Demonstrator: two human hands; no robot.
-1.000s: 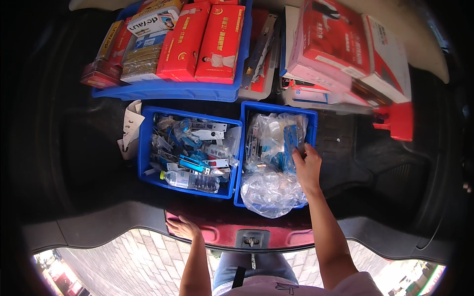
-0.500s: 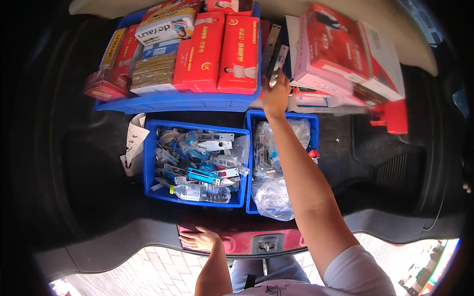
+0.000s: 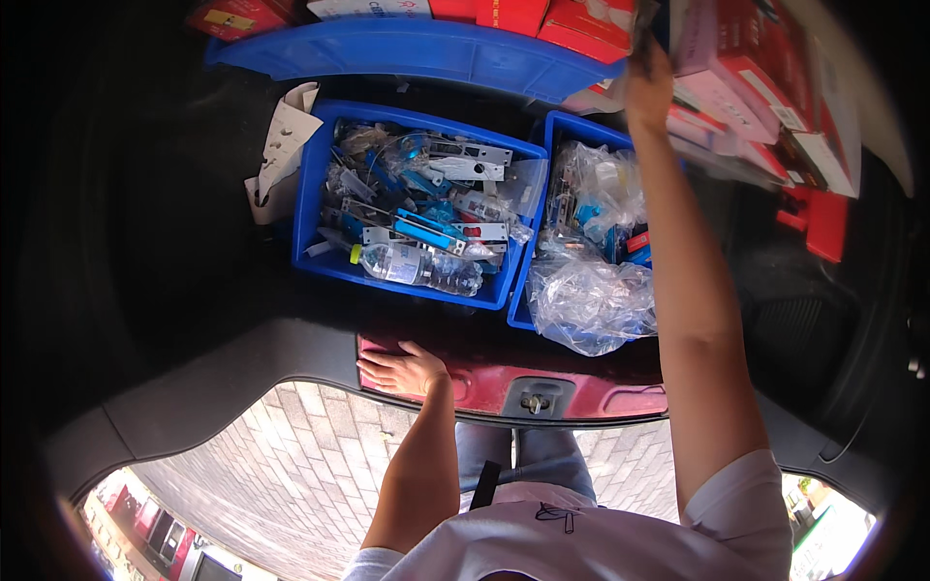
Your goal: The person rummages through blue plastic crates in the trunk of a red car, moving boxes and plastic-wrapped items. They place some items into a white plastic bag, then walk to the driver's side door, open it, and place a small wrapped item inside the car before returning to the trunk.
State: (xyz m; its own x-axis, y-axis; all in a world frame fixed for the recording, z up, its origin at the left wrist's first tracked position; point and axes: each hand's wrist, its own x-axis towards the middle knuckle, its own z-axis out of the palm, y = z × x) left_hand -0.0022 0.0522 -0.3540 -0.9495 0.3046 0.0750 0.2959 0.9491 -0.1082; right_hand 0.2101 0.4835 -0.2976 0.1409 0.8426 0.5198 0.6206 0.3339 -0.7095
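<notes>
My left hand (image 3: pixel 402 369) lies flat on the red sill (image 3: pixel 484 382) of a car's boot, fingers spread. Far to the right, my right hand (image 3: pixel 650 92) reaches into the gap between a large blue crate (image 3: pixel 417 48) and a stack of red and white boxes (image 3: pixel 741 92). Its fingertips are dark and blurred, so what they hold, if anything, cannot be made out. Below that arm stands a blue bin (image 3: pixel 567 123) with clear plastic bags (image 3: pixel 596 300). Beside it, another blue bin (image 3: pixel 308 208) contains metal plates, blue-wrapped parts and a plastic bottle (image 3: pixel 417 268).
Red boxes (image 3: pixel 586 27) fill the far crate. A torn piece of white card (image 3: pixel 289 131) leans by the left bin. At the right lies a red box piece (image 3: pixel 823 225). The metal latch (image 3: pixel 534 402) sits mid-sill, above paving (image 3: pixel 325 445).
The view has shifted, so the bins appear higher and farther right. My right hand remains by the gap, where long metal plates were visible at its fingers before. My left hand stays on the sill.
</notes>
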